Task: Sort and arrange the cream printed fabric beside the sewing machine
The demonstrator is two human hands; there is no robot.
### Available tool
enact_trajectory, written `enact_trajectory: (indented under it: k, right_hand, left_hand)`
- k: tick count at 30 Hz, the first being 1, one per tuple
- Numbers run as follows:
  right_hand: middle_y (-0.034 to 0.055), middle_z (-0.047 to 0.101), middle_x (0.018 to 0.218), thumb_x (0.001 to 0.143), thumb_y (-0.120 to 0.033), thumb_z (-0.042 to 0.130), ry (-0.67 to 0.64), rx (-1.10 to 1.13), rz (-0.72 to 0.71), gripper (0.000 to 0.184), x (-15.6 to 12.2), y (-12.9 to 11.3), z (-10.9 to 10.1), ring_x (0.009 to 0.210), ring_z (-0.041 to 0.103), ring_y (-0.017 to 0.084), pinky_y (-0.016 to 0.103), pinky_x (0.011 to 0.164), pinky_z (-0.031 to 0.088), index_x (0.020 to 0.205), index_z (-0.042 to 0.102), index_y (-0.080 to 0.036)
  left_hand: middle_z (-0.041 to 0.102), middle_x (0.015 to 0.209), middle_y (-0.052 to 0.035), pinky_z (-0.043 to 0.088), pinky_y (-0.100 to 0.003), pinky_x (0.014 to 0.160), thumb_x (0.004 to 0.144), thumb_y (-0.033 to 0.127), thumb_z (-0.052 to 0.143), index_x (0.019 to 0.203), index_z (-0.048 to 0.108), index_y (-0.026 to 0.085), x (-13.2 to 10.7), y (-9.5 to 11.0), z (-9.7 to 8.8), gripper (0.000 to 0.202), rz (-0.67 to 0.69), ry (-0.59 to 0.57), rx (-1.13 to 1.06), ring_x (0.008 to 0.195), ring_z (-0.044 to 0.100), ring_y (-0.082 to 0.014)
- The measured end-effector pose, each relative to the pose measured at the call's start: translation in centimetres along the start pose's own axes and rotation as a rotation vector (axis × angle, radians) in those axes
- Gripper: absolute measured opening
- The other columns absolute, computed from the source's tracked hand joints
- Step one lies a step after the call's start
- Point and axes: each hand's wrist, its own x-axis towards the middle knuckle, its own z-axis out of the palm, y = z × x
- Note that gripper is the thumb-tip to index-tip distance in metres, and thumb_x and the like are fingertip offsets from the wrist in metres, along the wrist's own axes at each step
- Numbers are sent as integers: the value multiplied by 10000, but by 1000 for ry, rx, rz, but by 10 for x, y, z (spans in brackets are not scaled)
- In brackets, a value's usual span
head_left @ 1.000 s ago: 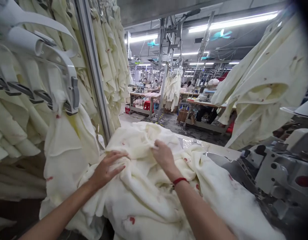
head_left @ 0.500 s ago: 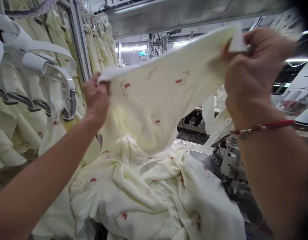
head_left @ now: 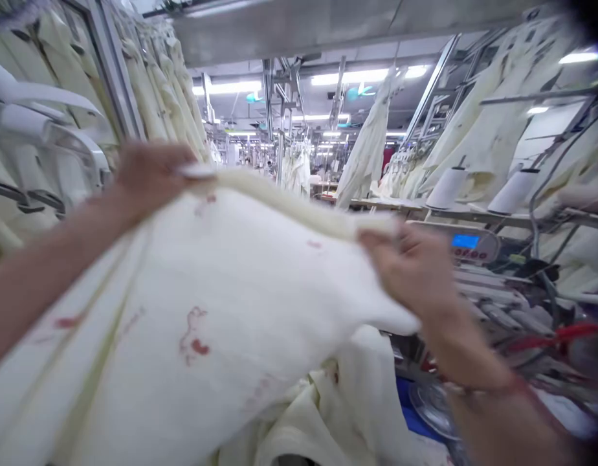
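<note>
Head view shows the left hand pinched on the upper left corner of a cream fabric piece, fingers closed over its edge, the forearm running down to the lower left. At the opposite end, the right hand is clamped on the upper right corner, its wrist bent and the forearm dropping to the lower right. Held between them, the piece is stretched in the air with its long axis left to right, the top edge sloping slightly down to the right. Its cloth looks soft and fleecy, with small red motifs. Below it lies a heap of the same cream cloth. Thread cones stand behind the right hand above a sewing machine, all motion-blurred.
</note>
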Motion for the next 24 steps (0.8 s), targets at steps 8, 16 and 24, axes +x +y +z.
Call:
enact_trajectory:
  k: [8,16,24]
  right_hand:
    - [80,680,674,797,-100,513,-374,-461,117,255,-65,43,81,596,580,222,298,538,125,913,706,-221]
    - [29,688,791,779,-137,482,-551,-485,136,246,-55,58,85,735,608,233,291,571,252,847,684,-260]
    - [-33,573,694,838,-329,491,-491,-173,194,181,-56,68,85,619,483,148,261,594,353,830,656,-255]
  left_hand:
    - [685,1073,-58,520,-357,869,857,153,542,958,726,210,-141,-41,128,218,49,-477,134,1052,613,-225]
    - [683,1129,18,498,-249,927,928,248,550,1086,686,291,-225,5,105,213,-116,-378,-45,1046,639,-138]
    - [696,968,29,536,-264,840,878,316,656,982,669,247,-239,13,46,125,-534,-112,-55,866,659,-140]
